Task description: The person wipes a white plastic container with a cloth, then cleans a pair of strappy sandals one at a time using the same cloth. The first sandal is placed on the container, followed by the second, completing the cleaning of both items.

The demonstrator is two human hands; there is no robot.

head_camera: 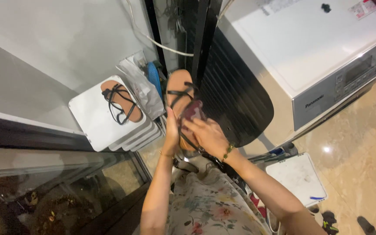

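The left hand (172, 132) grips a sandal (180, 93); the right hand (207, 132) clutches a maroon cloth (192, 111) against it, right of the white boards (94, 119).

Both bare forearms reach up from bottom of view, nearly meeting. Left hand (171, 130) upright, palm turned inward, fingers wrapped in grip. Right hand (207, 132) angled in from right, knuckles up, fingertips curled and pressing down, beaded bracelet on wrist.

We see a stack of white boards (93, 119) carrying 1 tan sandal with black straps (120, 102). Beige tiled floor (362, 174) carries a white washing machine (310, 56) and a white lid (296, 176).
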